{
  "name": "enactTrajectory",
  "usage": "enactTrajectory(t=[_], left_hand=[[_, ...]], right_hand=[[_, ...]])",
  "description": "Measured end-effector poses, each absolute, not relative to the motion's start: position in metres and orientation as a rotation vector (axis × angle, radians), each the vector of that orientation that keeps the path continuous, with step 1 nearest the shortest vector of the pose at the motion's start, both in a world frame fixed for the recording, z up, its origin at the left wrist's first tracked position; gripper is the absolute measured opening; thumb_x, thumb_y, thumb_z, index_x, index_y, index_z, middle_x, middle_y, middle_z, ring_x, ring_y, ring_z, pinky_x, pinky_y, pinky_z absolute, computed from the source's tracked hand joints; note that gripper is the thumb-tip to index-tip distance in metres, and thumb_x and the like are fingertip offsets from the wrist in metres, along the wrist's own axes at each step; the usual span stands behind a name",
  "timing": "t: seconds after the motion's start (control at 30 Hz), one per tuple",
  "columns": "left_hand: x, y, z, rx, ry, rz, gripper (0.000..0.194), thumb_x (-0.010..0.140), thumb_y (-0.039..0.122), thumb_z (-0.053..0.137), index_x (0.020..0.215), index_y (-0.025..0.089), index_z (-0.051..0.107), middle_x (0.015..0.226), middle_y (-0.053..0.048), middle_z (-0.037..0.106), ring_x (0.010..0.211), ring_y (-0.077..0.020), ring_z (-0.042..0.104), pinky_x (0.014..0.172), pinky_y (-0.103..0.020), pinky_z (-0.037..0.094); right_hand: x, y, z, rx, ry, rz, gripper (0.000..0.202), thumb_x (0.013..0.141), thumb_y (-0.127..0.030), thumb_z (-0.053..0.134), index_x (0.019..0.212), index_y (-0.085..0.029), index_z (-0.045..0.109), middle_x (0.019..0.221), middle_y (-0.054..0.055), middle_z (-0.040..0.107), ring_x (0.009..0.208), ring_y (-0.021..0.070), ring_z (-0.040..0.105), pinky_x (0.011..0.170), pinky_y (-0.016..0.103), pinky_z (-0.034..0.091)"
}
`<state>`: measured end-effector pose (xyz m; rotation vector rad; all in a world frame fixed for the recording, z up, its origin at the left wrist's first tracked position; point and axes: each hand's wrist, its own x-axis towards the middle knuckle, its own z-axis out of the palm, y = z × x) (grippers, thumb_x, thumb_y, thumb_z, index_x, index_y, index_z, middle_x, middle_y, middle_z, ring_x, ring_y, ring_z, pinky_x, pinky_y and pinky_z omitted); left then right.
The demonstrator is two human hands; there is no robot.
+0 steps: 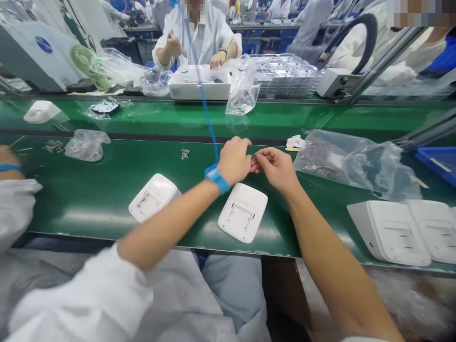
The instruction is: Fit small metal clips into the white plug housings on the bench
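My left hand (pixel 234 160), with a blue wrist strap (pixel 217 179), is curled above the bench with its fingertips close to my right hand. My right hand (pixel 278 170) has thumb and fingers pinched together; whatever small thing lies between the fingers is too small to make out. Just below both hands lies a white plastic housing (pixel 251 194) with a square recess and small holes facing up. A second white housing (pixel 162 185) lies to the left, partly behind my left forearm. A small pile of screws (pixel 185 153) sits left of my left hand.
A clear bag of small parts (pixel 327 159) lies right of my hands. More white housings (pixel 399 232) stand at the right edge, near a blue tray (pixel 440 161). Left are a crumpled bag (pixel 87 145) and a neighbour's arm (pixel 10 166). A person (pixel 199 35) works opposite behind a white box (pixel 199 90).
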<state>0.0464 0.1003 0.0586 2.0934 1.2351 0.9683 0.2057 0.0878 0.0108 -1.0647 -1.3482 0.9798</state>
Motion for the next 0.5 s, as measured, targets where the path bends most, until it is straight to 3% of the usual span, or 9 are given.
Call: enactTrajectory(t=[0.1, 0.2, 0.37, 0.5], left_hand=[[0.021, 0.025, 0.047, 2.049, 1.293, 1.22, 0.022, 0.087, 0.009, 0.05, 0.103, 0.019, 0.062, 0.106, -0.008, 0.062, 0.102, -0.023, 0.057, 0.091, -0.039, 0.046], [-0.001, -0.018, 0.02, 2.066, 1.423, 1.094, 0.024, 0.089, 0.018, 0.054, 0.112, 0.02, 0.061, 0.114, -0.009, 0.061, 0.106, -0.0252, 0.055, 0.092, -0.041, 0.045], [-0.01, 0.007, 0.013, 2.537, 1.1, 0.747, 0.039, 0.093, 0.026, 0.057, 0.131, 0.025, 0.057, 0.14, -0.008, 0.056, 0.127, -0.0299, 0.044, 0.101, -0.045, 0.035], [-0.009, 0.026, 0.027, 2.696, 0.912, 0.592, 0.03, 0.093, 0.028, 0.06, 0.123, 0.027, 0.063, 0.133, -0.006, 0.062, 0.123, -0.029, 0.046, 0.099, -0.047, 0.031]], right_hand=[[0.204, 0.085, 0.012, -1.083, -1.461, 0.905, 0.033, 0.085, -0.048, 0.071, 0.093, -0.018, 0.063, 0.079, 0.005, 0.074, 0.066, 0.0164, 0.071, 0.06, 0.028, 0.056], [0.201, 0.077, 0.017, -1.105, -1.512, 0.863, 0.028, 0.086, -0.043, 0.07, 0.097, -0.018, 0.063, 0.085, 0.007, 0.075, 0.072, 0.0185, 0.073, 0.064, 0.031, 0.057], [0.197, 0.032, 0.034, -1.157, -1.56, 0.581, 0.012, 0.086, -0.033, 0.071, 0.09, -0.022, 0.072, 0.097, 0.006, 0.074, 0.087, 0.0206, 0.072, 0.072, 0.034, 0.058], [0.198, -0.021, 0.024, -1.268, -1.474, 0.448, 0.004, 0.085, -0.028, 0.072, 0.086, -0.026, 0.075, 0.093, 0.004, 0.072, 0.087, 0.0202, 0.068, 0.071, 0.033, 0.055]])
